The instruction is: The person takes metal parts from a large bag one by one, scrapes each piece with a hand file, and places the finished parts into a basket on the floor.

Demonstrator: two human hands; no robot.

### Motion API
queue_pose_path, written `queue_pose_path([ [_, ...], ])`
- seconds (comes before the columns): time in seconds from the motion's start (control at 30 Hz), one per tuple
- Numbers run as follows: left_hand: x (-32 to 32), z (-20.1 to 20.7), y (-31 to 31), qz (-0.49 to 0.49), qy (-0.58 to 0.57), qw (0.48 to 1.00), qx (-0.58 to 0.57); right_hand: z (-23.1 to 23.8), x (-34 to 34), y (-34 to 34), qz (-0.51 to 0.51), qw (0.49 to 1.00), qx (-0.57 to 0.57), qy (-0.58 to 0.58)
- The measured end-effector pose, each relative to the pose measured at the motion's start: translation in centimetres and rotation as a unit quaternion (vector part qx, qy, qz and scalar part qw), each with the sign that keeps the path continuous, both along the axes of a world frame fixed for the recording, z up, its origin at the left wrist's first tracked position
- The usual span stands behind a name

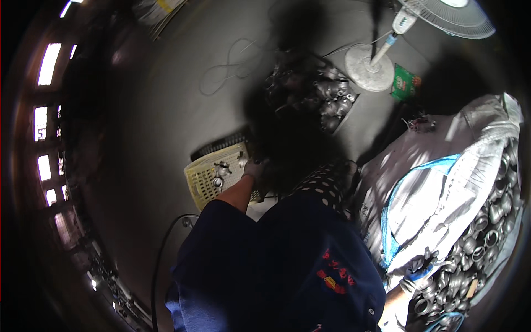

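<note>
My left hand (254,168), in a dark glove, is at the right side of a yellow plastic basket (203,193). A small metal fitting (242,160) is right beside its fingers, but deep shadow hides whether they grip it. More metal fittings (222,169) lie in the basket. Far to the right, my gloved right hand (423,265), blue and grey with dark fingertips, is at the edge of a large white woven sack (431,193). Its fingers look spread, with no part seen in them. Next to it are many grey metal pipe fittings (467,246) in the sack.
A pile of dark metal parts (332,97) lies on the floor ahead. Beyond it stands a pedestal fan (370,67) beside a green packet (405,83). A loose cable (227,74) crosses the floor, and a dark hose (159,260) curves at lower left.
</note>
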State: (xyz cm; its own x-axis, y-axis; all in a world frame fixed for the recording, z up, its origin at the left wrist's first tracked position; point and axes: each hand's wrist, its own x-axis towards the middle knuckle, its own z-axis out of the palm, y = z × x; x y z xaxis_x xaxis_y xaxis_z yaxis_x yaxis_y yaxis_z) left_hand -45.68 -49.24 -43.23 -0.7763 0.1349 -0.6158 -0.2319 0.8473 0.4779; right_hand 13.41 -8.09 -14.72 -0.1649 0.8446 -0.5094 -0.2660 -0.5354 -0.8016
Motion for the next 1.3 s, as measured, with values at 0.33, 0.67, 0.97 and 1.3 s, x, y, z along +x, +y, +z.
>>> queue_pose_path([
  [0.33, 1.2, -0.9, 18.8, 0.246, -0.261, 0.867, 0.347, 1.4, -4.5, -3.6, -0.037, 0.993, 0.074, -0.085],
  [0.67, -5.8, 4.9, 31.3, 0.264, -0.107, 0.851, 0.441, 1.0, -3.3, -4.0, 0.039, 0.996, 0.077, 0.002],
  [0.97, -10.4, 8.6, 38.2, -0.146, 0.231, 0.929, 0.252, 1.6, -4.8, -4.3, -0.005, 0.996, 0.091, -0.021],
  [1.3, -12.5, 6.9, 46.9, -0.307, 0.190, 0.932, 0.038, 2.5, -5.0, -4.7, -0.002, 0.989, 0.117, -0.090],
])
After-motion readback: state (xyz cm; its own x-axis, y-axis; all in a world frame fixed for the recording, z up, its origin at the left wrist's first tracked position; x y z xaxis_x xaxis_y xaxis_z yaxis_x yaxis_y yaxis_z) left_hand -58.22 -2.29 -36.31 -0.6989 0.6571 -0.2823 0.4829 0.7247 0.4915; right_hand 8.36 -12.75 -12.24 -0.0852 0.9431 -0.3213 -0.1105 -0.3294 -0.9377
